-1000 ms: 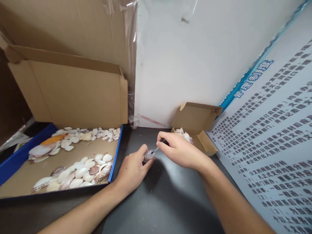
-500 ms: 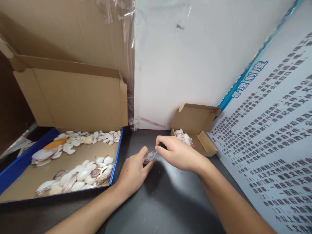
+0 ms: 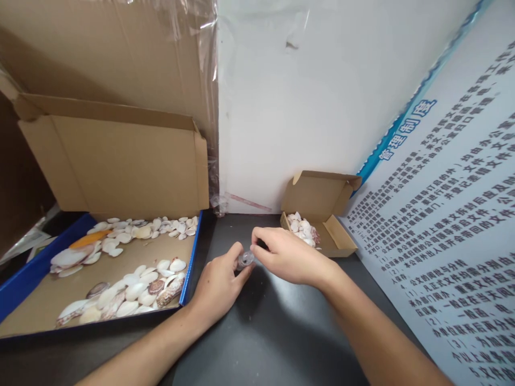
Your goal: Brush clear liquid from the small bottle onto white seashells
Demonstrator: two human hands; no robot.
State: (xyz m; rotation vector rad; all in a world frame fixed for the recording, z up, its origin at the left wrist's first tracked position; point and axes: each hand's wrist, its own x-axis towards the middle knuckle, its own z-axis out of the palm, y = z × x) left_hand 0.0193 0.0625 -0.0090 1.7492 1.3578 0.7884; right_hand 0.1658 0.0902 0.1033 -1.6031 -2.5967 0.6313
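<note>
My left hand (image 3: 219,281) is closed around a small clear, round container (image 3: 246,259), thumb on one side and fingers on the other, just above the dark table top (image 3: 237,343). Beside the container's rim, my right hand (image 3: 287,254) is in a pinch, its fingertips very near or touching the rim. Whatever lies between those fingertips is too small or hidden to make out. Behind the right hand, a small cardboard box (image 3: 340,236) stands with its lid up, holding white and pinkish shells (image 3: 302,228).
To the left, a large blue-edged box (image 3: 193,241) with a raised cardboard lid (image 3: 124,166) holds several groups of shells (image 3: 137,289), one piece orange (image 3: 90,238). A white panel (image 3: 289,118) rises behind the table. A printed board (image 3: 434,214) leans along the right.
My right fingertips have moved slightly left and closer to the container's rim. The container's round top now faces the camera more. The whole view has shifted slightly.
</note>
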